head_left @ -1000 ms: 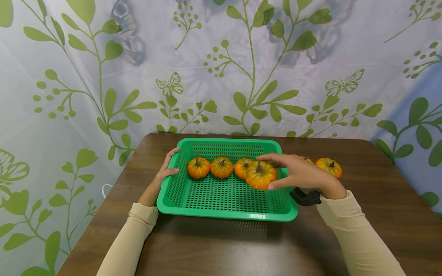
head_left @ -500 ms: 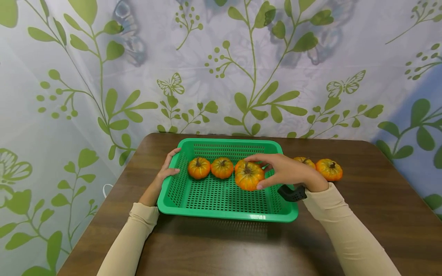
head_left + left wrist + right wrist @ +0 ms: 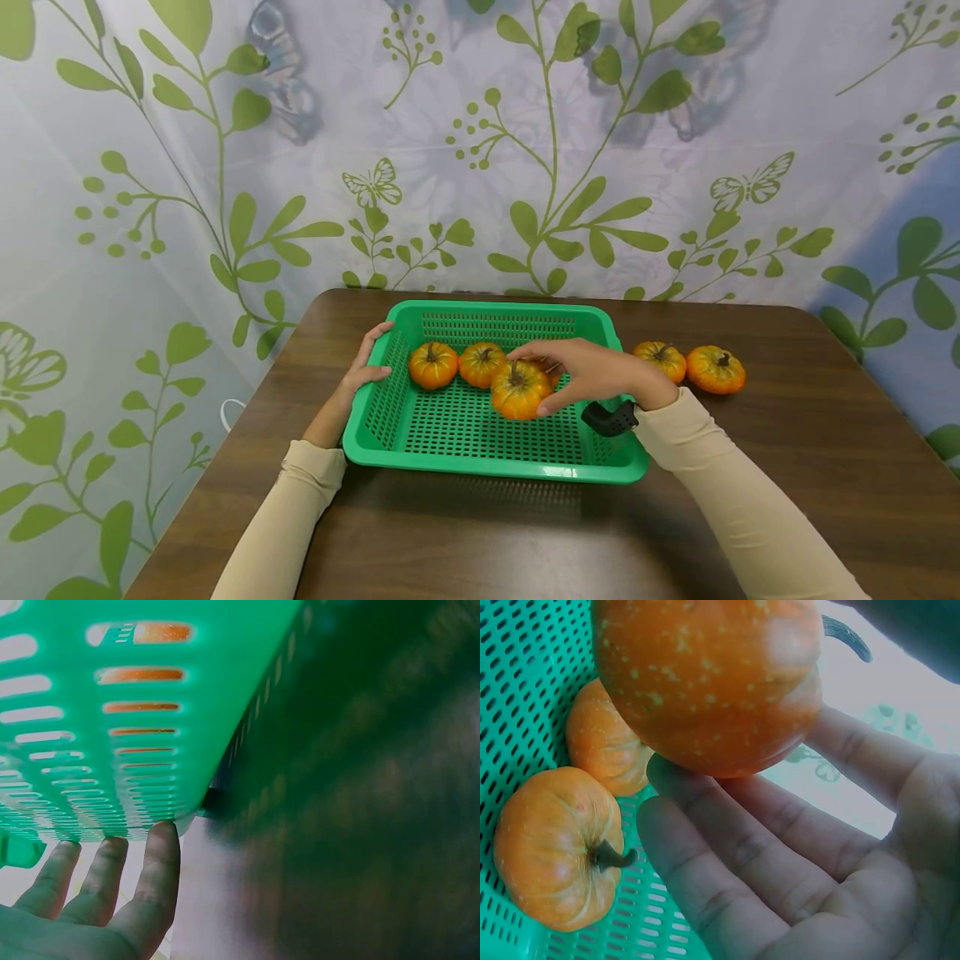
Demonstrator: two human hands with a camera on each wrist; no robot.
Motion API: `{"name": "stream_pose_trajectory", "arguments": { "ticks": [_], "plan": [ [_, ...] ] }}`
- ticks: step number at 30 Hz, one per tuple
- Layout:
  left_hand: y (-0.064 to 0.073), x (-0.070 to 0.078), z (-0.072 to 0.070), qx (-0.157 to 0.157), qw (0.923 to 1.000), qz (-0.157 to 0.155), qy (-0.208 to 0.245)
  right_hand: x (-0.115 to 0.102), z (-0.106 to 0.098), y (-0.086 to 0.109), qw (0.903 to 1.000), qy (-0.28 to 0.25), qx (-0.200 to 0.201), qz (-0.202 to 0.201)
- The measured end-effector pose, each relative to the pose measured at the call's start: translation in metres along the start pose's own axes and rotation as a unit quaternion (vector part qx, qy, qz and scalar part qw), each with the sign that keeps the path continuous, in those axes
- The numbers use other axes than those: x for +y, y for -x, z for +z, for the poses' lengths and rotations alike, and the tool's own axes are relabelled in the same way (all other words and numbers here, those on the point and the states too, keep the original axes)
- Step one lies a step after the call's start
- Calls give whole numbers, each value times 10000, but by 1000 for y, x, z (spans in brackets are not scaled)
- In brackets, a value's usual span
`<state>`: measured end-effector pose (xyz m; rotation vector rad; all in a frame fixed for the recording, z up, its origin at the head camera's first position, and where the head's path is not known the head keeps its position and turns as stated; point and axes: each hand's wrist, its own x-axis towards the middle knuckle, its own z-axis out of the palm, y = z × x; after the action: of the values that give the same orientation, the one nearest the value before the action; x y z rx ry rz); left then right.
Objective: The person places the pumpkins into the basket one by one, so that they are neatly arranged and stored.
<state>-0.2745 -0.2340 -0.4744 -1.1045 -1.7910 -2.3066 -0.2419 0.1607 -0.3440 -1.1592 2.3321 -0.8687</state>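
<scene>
My right hand (image 3: pixel 588 371) grips a small orange pumpkin (image 3: pixel 519 392) by its sides, thumb in front and fingers behind, over the green basket (image 3: pixel 480 467). In the right wrist view this pumpkin (image 3: pixel 712 682) is lifted above two others, a nearer pumpkin (image 3: pixel 547 847) and a farther pumpkin (image 3: pixel 604 742). On the basket's left end my left hand (image 3: pixel 360 371) holds the rim, thumb over it. Its fingers (image 3: pixel 154 877) touch the outer wall in the left wrist view. Inside, a left pumpkin (image 3: pixel 432 365) and a middle pumpkin (image 3: pixel 481 364) sit along the back; my right hand largely hides another.
Right of the basket, two more pumpkins, one nearer (image 3: pixel 662 360) and one farther right (image 3: pixel 716 370), lie on the brown wooden table (image 3: pixel 795 433). A leaf-patterned curtain (image 3: pixel 465 225) hangs behind the table. A black band (image 3: pixel 609 419) is on the right wrist.
My right hand has moved left with the pumpkin, from the basket's right side toward its middle. The table pumpkins have come out from behind the hand. My left hand stays at the rim.
</scene>
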Motion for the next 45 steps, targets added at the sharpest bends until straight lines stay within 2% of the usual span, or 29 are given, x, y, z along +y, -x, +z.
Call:
{"name": "stream_pose_trajectory", "arguments": {
  "ticks": [8,19,25,32,38,42,45],
  "plan": [
    [2,0,0,63,9999,-78,-13,-2,2,-15,9995,-62,-258,183],
    [3,-1,0,174,9994,-78,-274,-4,9,-35,9984,222,-512,41],
    [4,-1,0,155,9996,-77,-222,-6,14,-46,9976,78,-650,224],
    [6,1,3,318,9989,-306,-185,-10,21,-60,9957,270,-828,327],
    [6,1,4,271,9991,-309,-77,-15,27,-69,9938,487,-874,478],
    [6,0,3,259,9992,-282,-112,-17,30,-74,9935,486,-911,473],
    [5,0,3,332,9987,-372,-146,-16,32,-78,9935,418,-973,422]
  ]
}}
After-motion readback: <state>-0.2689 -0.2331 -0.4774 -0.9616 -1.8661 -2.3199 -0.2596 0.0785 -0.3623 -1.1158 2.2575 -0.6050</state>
